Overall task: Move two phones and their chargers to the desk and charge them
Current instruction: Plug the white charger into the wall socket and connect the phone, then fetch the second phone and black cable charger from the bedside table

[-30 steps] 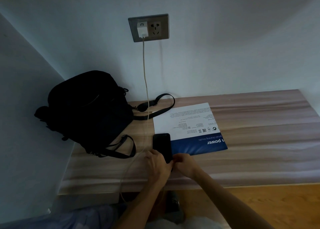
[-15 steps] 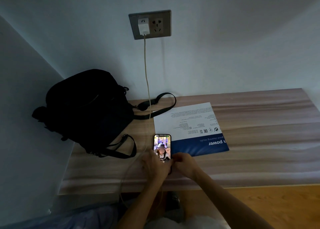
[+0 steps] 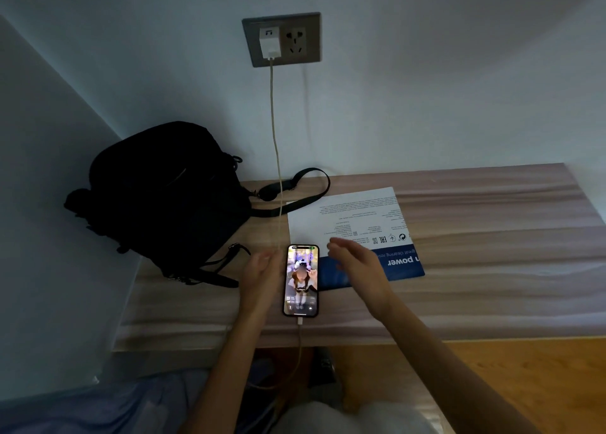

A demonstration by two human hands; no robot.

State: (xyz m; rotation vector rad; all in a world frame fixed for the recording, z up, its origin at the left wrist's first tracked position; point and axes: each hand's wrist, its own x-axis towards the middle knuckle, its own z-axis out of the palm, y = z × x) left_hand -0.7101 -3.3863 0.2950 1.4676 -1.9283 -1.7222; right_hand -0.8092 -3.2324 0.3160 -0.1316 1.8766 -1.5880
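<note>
A phone (image 3: 301,281) lies flat on the wooden desk (image 3: 459,289) near its front edge, screen lit. A cable (image 3: 274,138) is plugged into its bottom end, loops below the desk edge and runs up to a white charger (image 3: 270,42) seated in the left socket of the grey wall outlet (image 3: 282,39). My left hand (image 3: 261,274) hovers just left of the phone, fingers spread, holding nothing. My right hand (image 3: 355,264) is raised just right of the phone, open and blurred. Only one phone is in view.
A black bag (image 3: 164,200) with loose straps fills the desk's left corner against the walls. A white and blue printed sheet (image 3: 357,227) lies behind the phone, partly under my right hand. The outlet's right socket is free. Wood floor shows at the lower right.
The phone's screen went from dark to lit. Both hands let go of its bottom end and moved apart, up along its sides; the plugged-in cable end now shows.
</note>
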